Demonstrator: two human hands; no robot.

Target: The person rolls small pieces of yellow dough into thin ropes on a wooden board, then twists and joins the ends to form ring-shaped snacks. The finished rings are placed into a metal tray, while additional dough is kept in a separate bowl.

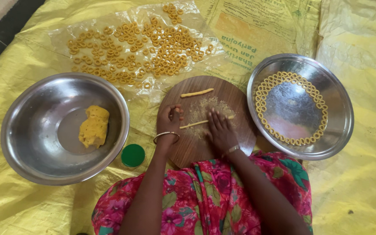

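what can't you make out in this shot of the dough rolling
Head view, the only one:
- Right hand lies flat over the dough strip; its right end is mostly hidden.
- Left hand is curled; whether its fingers pinch the strip's end is unclear.
- Steel plate: near rim hidden by the floral garment.
- Green lid: what it belongs to is unseen.

A large steel bowl (31, 143) on the left holds a lump of yellow dough (94, 126). Just beside its rim lies a round green lid (132, 155). Further back, many small dough rings (140, 48) are spread on a clear plastic sheet (62, 32). Everything rests on a yellow tarpaulin (357, 182).
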